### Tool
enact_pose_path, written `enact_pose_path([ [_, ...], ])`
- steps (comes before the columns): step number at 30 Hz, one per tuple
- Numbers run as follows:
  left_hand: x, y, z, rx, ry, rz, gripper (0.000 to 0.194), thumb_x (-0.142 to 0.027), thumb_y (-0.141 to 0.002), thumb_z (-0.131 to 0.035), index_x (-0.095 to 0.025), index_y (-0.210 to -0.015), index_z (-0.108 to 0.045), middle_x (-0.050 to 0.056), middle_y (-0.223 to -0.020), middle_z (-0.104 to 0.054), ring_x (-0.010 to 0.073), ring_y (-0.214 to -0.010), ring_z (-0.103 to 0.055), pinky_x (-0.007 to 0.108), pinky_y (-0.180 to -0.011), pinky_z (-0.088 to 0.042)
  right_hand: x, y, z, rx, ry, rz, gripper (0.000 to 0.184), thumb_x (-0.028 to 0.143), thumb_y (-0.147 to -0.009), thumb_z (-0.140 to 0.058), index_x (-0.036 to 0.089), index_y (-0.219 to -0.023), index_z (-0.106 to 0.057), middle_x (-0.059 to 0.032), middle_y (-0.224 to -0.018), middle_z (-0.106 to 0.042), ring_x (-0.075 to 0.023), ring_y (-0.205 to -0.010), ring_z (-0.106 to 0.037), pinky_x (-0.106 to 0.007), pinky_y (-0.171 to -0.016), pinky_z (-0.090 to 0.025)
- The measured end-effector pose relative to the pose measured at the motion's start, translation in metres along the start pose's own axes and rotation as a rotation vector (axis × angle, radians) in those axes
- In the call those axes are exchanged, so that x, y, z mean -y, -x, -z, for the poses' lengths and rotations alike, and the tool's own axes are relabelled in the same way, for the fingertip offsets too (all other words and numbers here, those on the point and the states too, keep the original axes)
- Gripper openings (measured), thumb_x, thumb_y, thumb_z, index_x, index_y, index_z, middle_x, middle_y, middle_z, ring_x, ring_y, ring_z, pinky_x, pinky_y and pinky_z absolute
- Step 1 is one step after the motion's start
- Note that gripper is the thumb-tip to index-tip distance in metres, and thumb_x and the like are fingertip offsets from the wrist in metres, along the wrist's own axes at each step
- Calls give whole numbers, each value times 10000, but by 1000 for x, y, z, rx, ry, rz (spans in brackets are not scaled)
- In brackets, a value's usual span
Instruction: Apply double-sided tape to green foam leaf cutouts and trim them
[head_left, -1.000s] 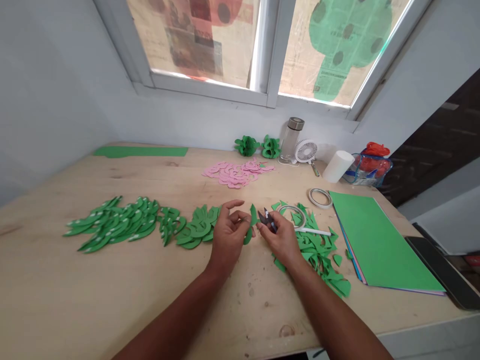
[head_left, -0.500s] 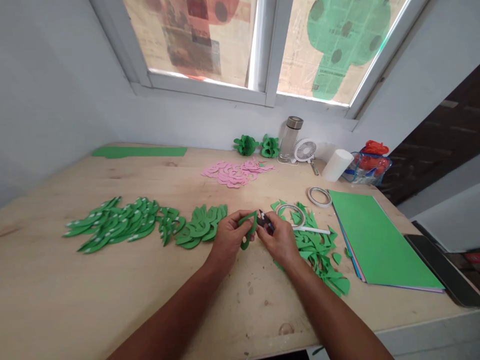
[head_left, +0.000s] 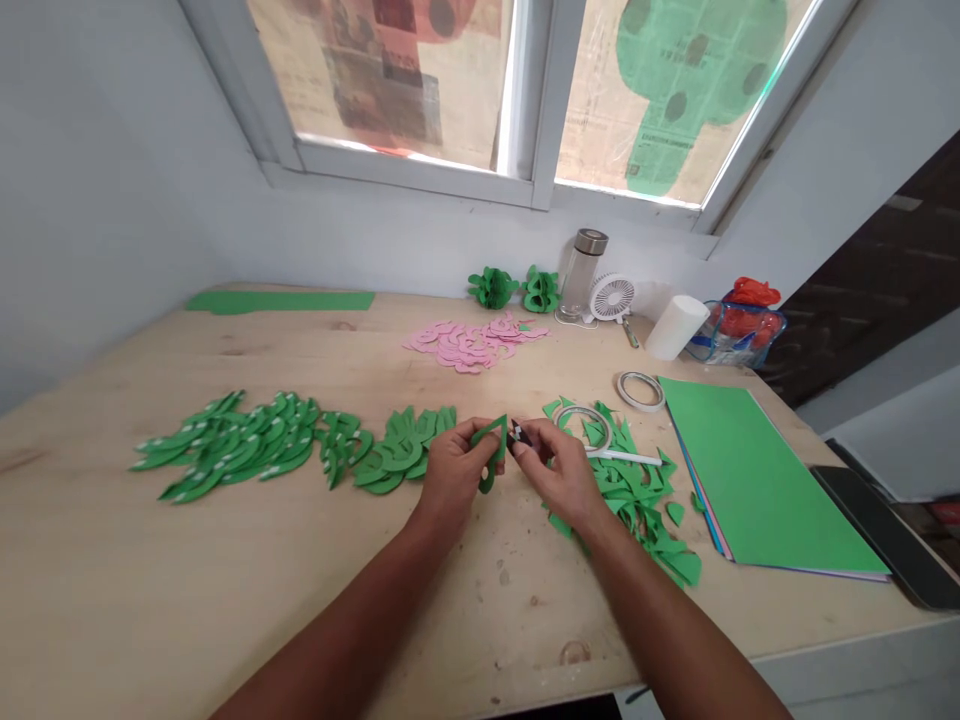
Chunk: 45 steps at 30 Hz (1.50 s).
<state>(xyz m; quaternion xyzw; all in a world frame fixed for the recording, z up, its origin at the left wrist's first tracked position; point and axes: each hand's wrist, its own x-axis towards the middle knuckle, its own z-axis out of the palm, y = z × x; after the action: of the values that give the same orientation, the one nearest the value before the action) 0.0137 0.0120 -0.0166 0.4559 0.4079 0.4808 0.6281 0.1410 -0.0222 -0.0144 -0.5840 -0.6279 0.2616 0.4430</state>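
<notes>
My left hand (head_left: 454, 470) pinches a curved green foam leaf (head_left: 491, 446) just above the wooden table (head_left: 300, 590). My right hand (head_left: 564, 478) is closed on small dark snips (head_left: 519, 436), whose tips meet the leaf's upper edge. Cut green leaves lie in a pile (head_left: 397, 452) just left of my left hand. A longer row of green leaves with white spots (head_left: 232, 445) stretches further left. Green offcuts (head_left: 641, 500) are heaped beside my right hand.
Two tape rolls (head_left: 640, 391), white-handled scissors (head_left: 622, 458) and stacked green sheets (head_left: 757, 480) lie at right, a dark phone (head_left: 877, 535) beyond. Pink cutouts (head_left: 469, 345), two green paper balls (head_left: 495, 288), a bottle (head_left: 583, 272), small fan (head_left: 613, 298) and white roll (head_left: 675, 328) stand behind.
My left hand's fingers have closed onto the green leaf and turned it. The snips in my right hand have moved in against the leaf. Both hands shifted slightly up the table.
</notes>
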Motion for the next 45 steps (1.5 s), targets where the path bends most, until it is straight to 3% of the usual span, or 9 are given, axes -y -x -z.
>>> enact_pose_path([
  [8, 2, 0, 1, 11, 14, 20, 170, -303, -677, -638, -141, -666, -586, -28, -428, -507, 75, -396, -413, 179, -377, -261, -4, 1, 0, -32, -18, 19, 193, 207, -776, -451, 148, -797, -634, -1, -668, -580, -99, -551, -452, -199, -512, -344],
  [45, 2, 2, 0, 65, 11, 30, 154, -295, -664, -635, -148, -653, -589, -26, -438, -517, 78, -407, -419, 182, -381, -270, -1, 1, 1, -57, 5, -12, 219, 262, -790, -450, 151, -663, -591, 14, -573, -508, -89, -492, -397, -200, -475, -313],
])
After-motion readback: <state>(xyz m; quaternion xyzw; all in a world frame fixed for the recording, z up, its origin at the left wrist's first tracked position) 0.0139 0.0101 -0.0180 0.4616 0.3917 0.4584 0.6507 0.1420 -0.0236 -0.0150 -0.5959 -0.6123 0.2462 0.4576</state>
